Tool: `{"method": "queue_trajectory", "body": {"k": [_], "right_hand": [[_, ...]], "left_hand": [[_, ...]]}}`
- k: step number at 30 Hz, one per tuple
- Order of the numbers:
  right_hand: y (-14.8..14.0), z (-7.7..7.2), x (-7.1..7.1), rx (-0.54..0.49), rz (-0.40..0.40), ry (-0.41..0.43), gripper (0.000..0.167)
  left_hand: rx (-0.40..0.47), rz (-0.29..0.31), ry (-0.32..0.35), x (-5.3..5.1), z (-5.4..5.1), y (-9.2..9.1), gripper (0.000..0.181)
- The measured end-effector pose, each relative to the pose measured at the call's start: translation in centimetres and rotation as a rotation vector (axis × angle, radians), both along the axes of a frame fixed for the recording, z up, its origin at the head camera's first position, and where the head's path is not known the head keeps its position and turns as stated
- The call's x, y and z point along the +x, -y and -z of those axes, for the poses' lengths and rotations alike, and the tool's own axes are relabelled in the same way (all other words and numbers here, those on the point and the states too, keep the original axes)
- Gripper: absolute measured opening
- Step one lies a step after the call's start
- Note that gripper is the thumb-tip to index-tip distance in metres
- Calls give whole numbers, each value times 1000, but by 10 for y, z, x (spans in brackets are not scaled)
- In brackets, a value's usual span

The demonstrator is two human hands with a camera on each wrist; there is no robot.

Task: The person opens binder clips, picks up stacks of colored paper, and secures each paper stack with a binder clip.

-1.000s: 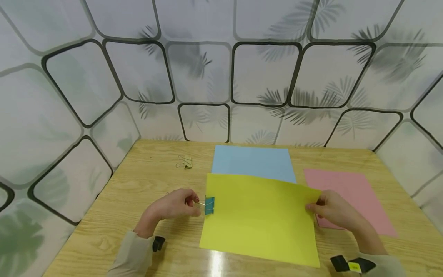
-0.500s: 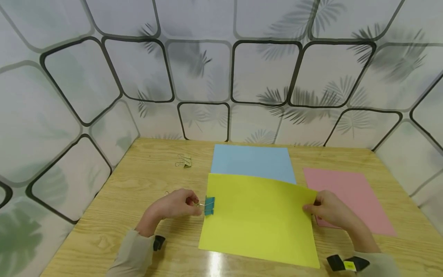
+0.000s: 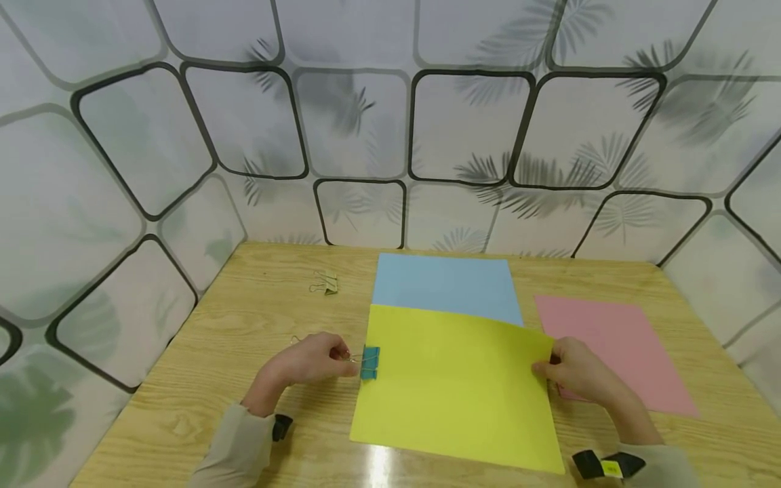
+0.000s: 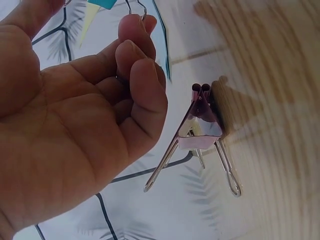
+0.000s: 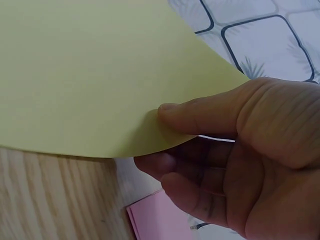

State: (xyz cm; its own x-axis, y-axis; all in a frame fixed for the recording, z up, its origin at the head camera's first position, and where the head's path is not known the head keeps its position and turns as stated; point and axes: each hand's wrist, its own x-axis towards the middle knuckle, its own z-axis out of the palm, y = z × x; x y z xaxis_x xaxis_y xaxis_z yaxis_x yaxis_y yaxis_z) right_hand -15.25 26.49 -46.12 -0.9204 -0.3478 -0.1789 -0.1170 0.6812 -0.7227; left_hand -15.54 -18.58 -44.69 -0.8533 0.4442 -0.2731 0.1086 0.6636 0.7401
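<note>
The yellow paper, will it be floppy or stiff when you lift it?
The yellow paper is probably bendy: it curves where the right hand pinches it. It's likely light too, since just a pinch holds its right edge up. The teal binder clip may make its left edge heavier.

The left grip [image 4: 82, 117] pinches a teal clip [image 4: 103, 3] near a pink clip [image 4: 200, 143].

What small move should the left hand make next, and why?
Perhaps the left hand should gently release the wire handles it pinches: the blue clip sits over the left edge of the yellow paper, and the right hand pinches the opposite side.
</note>
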Motion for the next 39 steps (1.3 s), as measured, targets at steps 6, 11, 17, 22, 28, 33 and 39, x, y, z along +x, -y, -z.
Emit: {"method": "queue_trajectory", "body": {"k": [6,11,17,22,28,33,39], "right_hand": [[3,1,0,39,33,26,39],[7,2,2,75,52,23,35],[10,2,3,106,48,-11,35],[10,4,2,108,44,-32,38],[11,5,2,132,43,-75,38],[12,7,2,157,35,-117,38],[13,9,2,185,29,-150,41]], "left_hand": [[-16,-10,8,0,1,-1,31],[-29,7,-6,-1,3,-1,29],[-43,21,-18,-1,5,-1,28],[-55,40,-31,0,3,-2,31],[-87,40,-62,1,2,-3,31],[-91,29,-56,2,2,-4,27],[-70,63,-72,3,1,-3,32]]}}
